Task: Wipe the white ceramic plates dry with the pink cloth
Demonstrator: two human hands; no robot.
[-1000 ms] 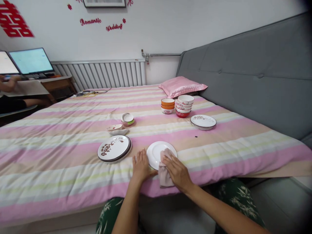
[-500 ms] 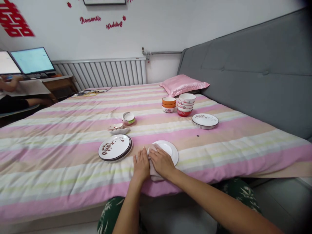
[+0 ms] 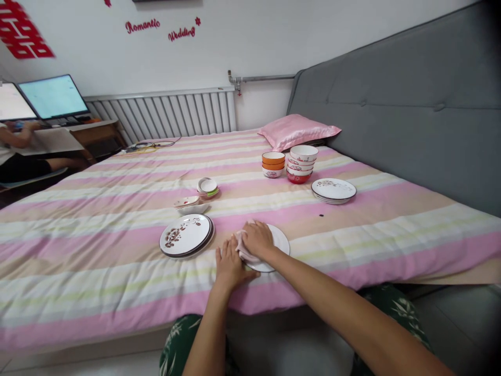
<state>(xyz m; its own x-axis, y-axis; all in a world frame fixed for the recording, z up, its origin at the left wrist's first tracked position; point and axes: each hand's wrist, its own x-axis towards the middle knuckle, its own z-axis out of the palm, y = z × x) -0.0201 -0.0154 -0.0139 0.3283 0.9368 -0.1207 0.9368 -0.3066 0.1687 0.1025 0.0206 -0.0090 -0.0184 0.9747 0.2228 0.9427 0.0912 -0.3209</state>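
Note:
A plain white plate (image 3: 280,241) lies on the bed near its front edge. My right hand (image 3: 258,239) presses a bunched pale pink cloth (image 3: 245,250) onto the plate's left part, fingers curled over the fabric. Beside the plate's left rim rests my left hand (image 3: 230,265), open, with its fingers spread and the thumb reaching along the near rim. How firmly that thumb touches the plate is hard to see. Left of my hands sits a stack of flower-patterned plates (image 3: 185,235) with dark rims.
Small dishes (image 3: 191,204) and saucers (image 3: 207,187) stand behind the left stack. Orange bowls (image 3: 273,161), white and red bowls (image 3: 301,164) and more patterned plates (image 3: 334,189) are farther right. A pink pillow (image 3: 297,130) lies by the grey headboard (image 3: 399,99). Another person sits at the desk, far left.
My right hand has moved slightly up with the cloth, which is now bunched on the plate. My left thumb has swung out along the near rim. The view has shifted a little.

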